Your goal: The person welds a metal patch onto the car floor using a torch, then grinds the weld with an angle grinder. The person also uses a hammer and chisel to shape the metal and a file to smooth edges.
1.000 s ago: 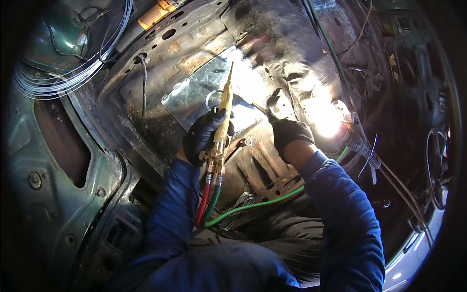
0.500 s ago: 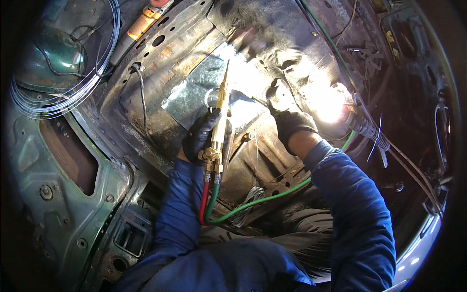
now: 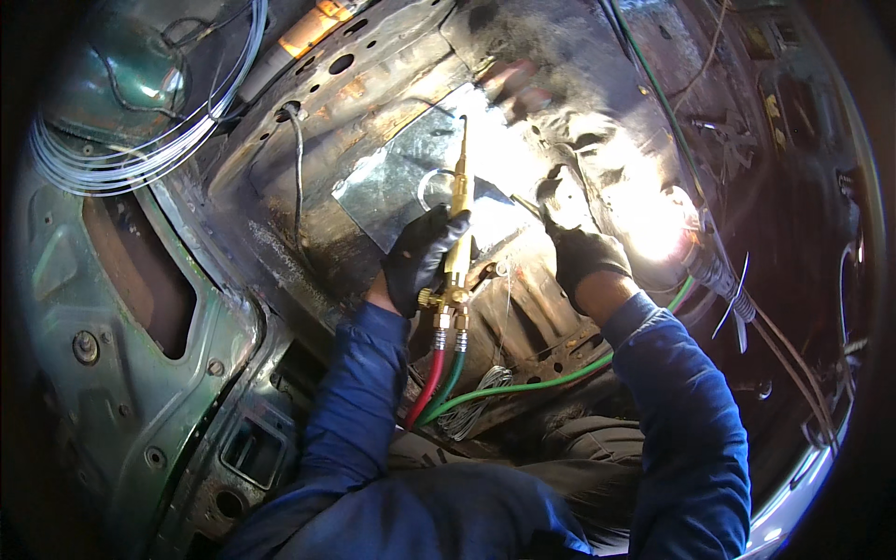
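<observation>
My left hand (image 3: 420, 257), in a black glove, is closed around the brass body of a gas torch (image 3: 461, 196). The torch stands nearly upright in the picture, its thin tip pointing away from me. Below my grip sit its brass valves, where a red hose and a green hose (image 3: 450, 383) join. No flame can be made out at the tip. Beyond the torch lies a shiny sheet-metal patch (image 3: 373, 187) on the rusty panel. My right hand (image 3: 590, 259), also gloved, is closed on a thin tan rod (image 3: 525, 203) that sticks out toward the patch; its other end is hidden.
A glaring work lamp (image 3: 667, 229) shines right of my right hand. Coiled wire (image 3: 121, 177) hangs at the left near an orange power tool (image 3: 315, 28). A green hose (image 3: 523, 385) runs under my right forearm, past a small wire bundle (image 3: 476, 406). Ribbed metal (image 3: 523, 317) lies between my arms.
The view has shifted, moving the scene rightward. My left hand has turned the torch, so its hoses now show side by side. My right hand keeps its hold on the rod.
</observation>
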`<state>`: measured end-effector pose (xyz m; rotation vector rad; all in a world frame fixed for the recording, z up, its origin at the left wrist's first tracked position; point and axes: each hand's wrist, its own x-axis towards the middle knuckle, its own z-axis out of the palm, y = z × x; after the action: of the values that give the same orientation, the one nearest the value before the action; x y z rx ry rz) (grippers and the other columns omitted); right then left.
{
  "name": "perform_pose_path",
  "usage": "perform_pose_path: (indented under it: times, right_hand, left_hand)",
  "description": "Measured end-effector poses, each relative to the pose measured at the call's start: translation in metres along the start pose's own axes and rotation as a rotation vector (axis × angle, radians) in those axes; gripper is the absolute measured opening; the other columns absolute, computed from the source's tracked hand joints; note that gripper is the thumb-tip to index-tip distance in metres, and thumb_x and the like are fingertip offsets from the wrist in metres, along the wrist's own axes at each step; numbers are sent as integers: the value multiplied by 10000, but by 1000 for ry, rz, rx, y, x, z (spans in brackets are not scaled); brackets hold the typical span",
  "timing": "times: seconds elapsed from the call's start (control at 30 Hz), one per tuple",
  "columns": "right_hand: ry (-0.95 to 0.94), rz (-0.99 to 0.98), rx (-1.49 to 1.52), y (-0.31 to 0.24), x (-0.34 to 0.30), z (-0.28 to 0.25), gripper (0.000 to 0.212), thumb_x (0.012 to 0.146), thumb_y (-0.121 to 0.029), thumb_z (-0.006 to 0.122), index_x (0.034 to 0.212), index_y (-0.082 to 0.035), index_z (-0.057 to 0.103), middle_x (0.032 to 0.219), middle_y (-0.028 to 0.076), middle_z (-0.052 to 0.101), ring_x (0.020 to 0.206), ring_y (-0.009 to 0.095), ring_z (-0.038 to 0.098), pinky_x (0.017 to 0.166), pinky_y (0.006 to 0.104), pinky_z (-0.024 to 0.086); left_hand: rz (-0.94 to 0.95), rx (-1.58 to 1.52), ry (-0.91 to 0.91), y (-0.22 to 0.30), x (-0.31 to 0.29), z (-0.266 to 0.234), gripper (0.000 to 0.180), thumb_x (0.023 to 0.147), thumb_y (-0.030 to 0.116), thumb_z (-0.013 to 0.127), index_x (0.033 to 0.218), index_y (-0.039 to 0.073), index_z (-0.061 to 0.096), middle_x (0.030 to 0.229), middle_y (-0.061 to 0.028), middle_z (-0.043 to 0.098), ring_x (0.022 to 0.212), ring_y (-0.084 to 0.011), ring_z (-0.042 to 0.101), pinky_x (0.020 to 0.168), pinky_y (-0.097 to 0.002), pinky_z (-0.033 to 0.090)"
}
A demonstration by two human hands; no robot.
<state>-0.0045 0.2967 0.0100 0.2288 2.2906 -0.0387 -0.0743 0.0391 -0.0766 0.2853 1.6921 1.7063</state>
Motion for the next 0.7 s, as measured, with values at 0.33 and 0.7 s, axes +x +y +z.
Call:
perform_pose_path:
  times: [0.33, 0.7]
  right_hand:
    - [-79, 66, -107, -11, -3, -13, 317, 1059, -175, 482, 1242, -132, 737, 1194, 143, 769, 1084, 312, 758, 904, 451, 613]
    - [-75, 78, -121, -14, 2, -9, 309, 1039, -170, 519, 1262, -143, 733, 1200, 141, 768, 1106, 318, 752, 925, 452, 610]
  left_hand:
    - [-163, -170, 62, 18, 11, 6, 476, 1033, 517, 649, 1148, 56, 659, 912, -26, 673, 858, -123, 634, 798, -321, 503]
    - [-95, -283, 45, -6, 8, 11, 408, 1054, 363, 638, 1263, 14, 674, 1193, -56, 711, 1102, -144, 653, 979, -323, 498]
